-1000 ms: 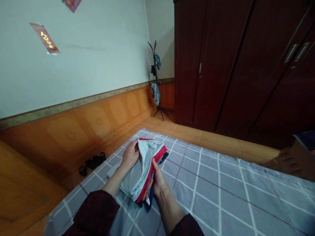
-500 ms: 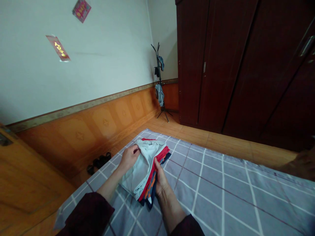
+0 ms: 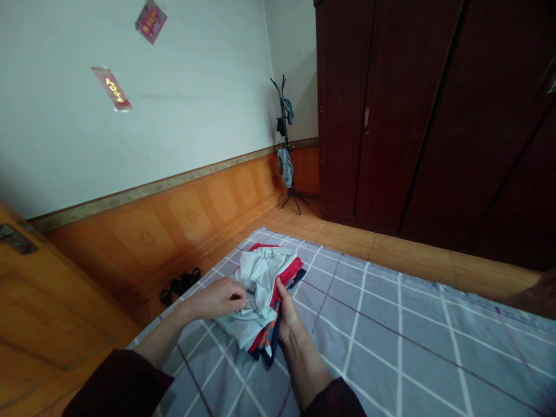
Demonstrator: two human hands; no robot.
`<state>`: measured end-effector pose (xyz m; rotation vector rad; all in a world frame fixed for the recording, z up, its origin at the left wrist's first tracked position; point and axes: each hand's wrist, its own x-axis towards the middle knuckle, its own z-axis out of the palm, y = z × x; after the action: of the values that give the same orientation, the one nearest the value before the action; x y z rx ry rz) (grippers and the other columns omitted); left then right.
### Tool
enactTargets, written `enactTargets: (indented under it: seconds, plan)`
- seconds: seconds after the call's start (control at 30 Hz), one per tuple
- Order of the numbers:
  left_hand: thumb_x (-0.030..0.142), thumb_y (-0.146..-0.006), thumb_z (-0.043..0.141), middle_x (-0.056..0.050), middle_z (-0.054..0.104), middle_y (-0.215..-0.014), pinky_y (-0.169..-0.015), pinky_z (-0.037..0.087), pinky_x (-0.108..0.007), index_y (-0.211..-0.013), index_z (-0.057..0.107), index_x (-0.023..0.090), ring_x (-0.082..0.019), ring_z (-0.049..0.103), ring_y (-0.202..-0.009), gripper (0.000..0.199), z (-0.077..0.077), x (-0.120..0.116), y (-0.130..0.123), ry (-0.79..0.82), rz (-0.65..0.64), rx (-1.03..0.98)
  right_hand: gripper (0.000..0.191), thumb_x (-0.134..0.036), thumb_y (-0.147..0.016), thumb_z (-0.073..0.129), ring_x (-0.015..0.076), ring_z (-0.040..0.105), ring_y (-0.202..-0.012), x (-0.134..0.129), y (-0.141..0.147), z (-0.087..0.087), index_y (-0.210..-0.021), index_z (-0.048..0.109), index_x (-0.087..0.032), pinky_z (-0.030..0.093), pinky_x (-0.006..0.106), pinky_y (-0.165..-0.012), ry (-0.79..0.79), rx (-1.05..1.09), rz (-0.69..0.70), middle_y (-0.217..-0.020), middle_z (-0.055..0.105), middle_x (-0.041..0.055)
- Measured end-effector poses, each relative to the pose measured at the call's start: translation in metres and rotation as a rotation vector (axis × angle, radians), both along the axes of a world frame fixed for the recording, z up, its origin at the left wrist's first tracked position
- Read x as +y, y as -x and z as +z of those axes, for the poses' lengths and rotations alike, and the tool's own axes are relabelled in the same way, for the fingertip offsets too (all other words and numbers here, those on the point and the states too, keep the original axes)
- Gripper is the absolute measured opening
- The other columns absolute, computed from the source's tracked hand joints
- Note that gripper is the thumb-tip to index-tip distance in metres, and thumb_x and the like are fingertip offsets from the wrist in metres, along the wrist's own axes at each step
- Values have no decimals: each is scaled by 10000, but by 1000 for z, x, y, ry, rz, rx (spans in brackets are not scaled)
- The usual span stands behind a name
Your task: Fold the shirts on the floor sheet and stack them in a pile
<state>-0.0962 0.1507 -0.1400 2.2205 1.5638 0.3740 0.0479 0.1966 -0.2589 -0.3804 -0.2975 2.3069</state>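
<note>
A stack of folded clothes lies near the corner of a bed, with a rumpled pale grey garment point(image 3: 264, 269) on top. Beneath it show a red garment point(image 3: 292, 270), an orange-patterned layer point(image 3: 268, 335) and a dark navy one point(image 3: 274, 341). My left hand point(image 3: 223, 298) is closed in a pinch on the pale garment, which bunches into creases around the fingers. At the stack's right side, my right hand point(image 3: 287, 313) grips the edge of the clothes, thumb on top and fingers hidden underneath or behind.
The bed has a grey checked sheet point(image 3: 382, 330). Dark shoes point(image 3: 180, 285) stand on the floor by the panelled wall. Beyond the bed are a black coat rack point(image 3: 286, 139) with items hung on it and a dark red wardrobe point(image 3: 391, 116). A wooden door point(image 3: 52, 324) is at left.
My left hand has moved down and toward me, pulling the pale garment, which was smooth and is now crumpled. My right hand keeps its hold on the stack's side.
</note>
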Motion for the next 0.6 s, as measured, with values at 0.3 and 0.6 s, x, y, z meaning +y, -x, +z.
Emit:
enactTargets:
  seconds: [0.3, 0.6]
  plan:
    - [326, -776, 515, -18, 668, -727, -658, 411, -243, -721, 673, 175, -176, 591, -717, 226, -25, 58, 22, -245, 337, -107, 486, -463, -833, 589, 254, 686, -887, 3, 1, -2, -1150, 619, -97, 476, 433, -915, 88, 82, 43, -898, 738, 93]
    - [273, -711, 553, 39, 518, -564, -581, 396, -228, -597, 522, 189, -131, 508, -577, 145, -51, 81, -13, -288, 461, -283, 478, -448, -820, 605, 255, 677, -927, 3, 2, -2, -1150, 621, -102, 484, 422, -906, 80, 50, -8, -922, 736, 93]
